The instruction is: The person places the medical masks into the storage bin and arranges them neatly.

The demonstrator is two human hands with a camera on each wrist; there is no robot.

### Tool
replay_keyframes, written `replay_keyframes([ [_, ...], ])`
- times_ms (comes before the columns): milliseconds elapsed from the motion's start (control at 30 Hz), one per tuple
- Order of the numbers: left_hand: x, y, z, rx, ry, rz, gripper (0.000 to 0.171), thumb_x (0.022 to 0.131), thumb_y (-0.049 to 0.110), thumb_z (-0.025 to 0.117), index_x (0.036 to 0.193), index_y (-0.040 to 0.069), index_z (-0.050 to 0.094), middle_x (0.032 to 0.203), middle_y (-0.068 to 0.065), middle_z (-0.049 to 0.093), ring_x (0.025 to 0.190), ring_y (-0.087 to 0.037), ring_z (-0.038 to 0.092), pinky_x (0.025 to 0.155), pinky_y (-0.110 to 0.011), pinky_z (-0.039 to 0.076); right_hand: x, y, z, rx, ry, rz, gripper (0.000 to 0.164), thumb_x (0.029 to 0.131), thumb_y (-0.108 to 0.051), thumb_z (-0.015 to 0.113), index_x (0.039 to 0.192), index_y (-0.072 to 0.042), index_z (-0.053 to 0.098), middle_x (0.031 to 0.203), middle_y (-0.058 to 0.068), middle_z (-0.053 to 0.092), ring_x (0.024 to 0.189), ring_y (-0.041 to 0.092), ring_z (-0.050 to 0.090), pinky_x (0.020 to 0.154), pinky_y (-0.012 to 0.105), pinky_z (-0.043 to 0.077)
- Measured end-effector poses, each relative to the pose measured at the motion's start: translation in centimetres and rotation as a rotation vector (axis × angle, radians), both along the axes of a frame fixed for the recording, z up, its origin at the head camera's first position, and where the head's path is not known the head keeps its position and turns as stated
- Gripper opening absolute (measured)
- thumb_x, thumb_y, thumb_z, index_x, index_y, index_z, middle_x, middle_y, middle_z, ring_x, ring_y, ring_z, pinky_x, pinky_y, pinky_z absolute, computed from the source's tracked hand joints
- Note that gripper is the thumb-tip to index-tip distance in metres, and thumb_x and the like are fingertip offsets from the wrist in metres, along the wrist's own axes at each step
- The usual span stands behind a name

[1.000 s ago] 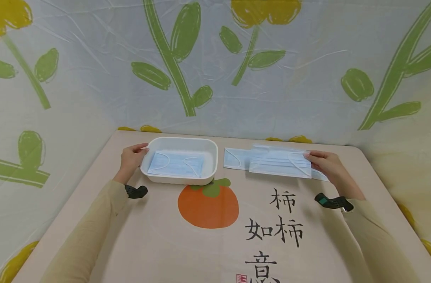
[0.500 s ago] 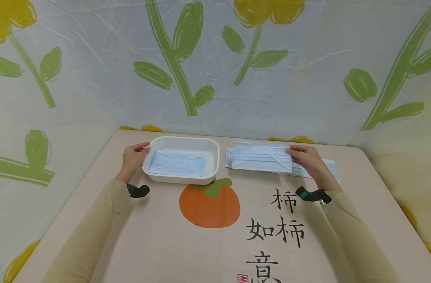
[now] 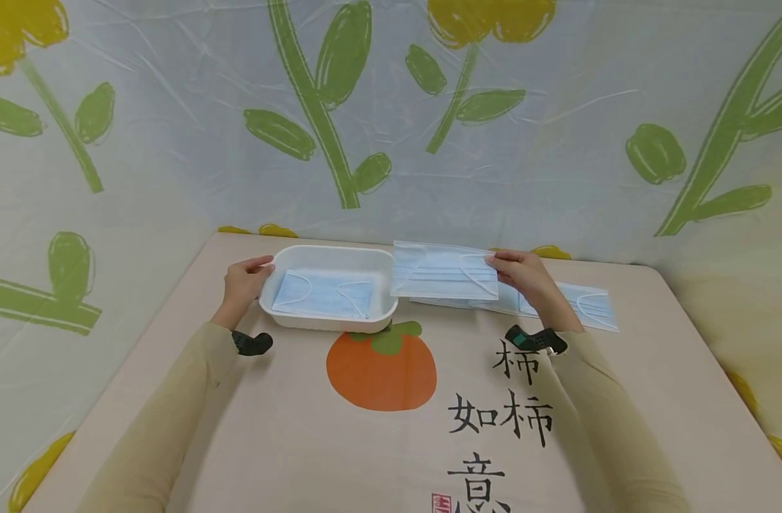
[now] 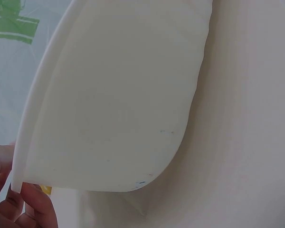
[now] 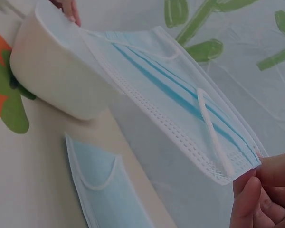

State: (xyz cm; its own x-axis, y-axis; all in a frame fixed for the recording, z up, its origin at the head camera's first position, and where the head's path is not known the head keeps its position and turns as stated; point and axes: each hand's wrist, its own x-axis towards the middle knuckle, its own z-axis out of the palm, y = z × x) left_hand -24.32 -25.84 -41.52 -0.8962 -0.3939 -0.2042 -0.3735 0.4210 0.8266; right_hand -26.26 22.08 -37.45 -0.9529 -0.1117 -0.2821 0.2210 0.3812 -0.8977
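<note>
My left hand (image 3: 244, 285) pinches the left rim of a white plastic tub (image 3: 329, 324); in the left wrist view thumb and fingers grip the edge of the tub (image 4: 109, 95). Inside the tub lies a light blue face mask (image 3: 323, 294) with its ear loops up. My right hand (image 3: 525, 279) pinches the right end of another face mask (image 3: 443, 271), held up off the table, its left end overlapping the tub's right rim in the head view. In the right wrist view the held mask (image 5: 166, 104) stretches from the fingertips toward the tub.
More face masks (image 3: 589, 305) lie overlapping on the table (image 3: 339, 456) below and right of the raised one. The tabletop bears a printed orange persimmon (image 3: 381, 370) and black characters (image 3: 477, 417). A flower-patterned curtain (image 3: 192, 142) rises behind the table.
My right hand has carried the held mask leftward from above the masks on the table to the tub's right edge. The left hand keeps its grip on the rim.
</note>
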Motion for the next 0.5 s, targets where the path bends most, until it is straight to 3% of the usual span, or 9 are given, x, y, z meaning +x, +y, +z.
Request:
replay_keyframes([
  [133, 0.0, -0.1, 0.1, 0.001, -0.002, -0.009, 0.038, 0.098, 0.025, 0.054, 0.134, 0.013, 0.057, 0.124, -0.015, 0.058, 0.095, -0.02, 0.048, 0.061, -0.013, 0.043, -0.4, -1.6, 0.1, -0.031, -0.014, -0.009, 0.06, 0.097, -0.031, 0.055, 0.144, 0.001, 0.038, 0.139, 0.014, 0.042, 0.099, 0.012, 0.047, 0.077, 0.008, 0.046],
  [500, 0.3, -0.2, 0.2, 0.005, -0.002, -0.02, 0.037, 0.098, 0.025, 0.054, 0.134, 0.014, 0.057, 0.124, -0.014, 0.058, 0.095, -0.019, 0.049, 0.061, -0.014, 0.044, -1.2, -5.8, -0.4, -0.085, 0.0, -0.001, 0.052, 0.096, -0.026, 0.058, 0.139, 0.0, 0.046, 0.113, 0.004, 0.051, 0.09, 0.013, 0.048, 0.076, 0.013, 0.047],
])
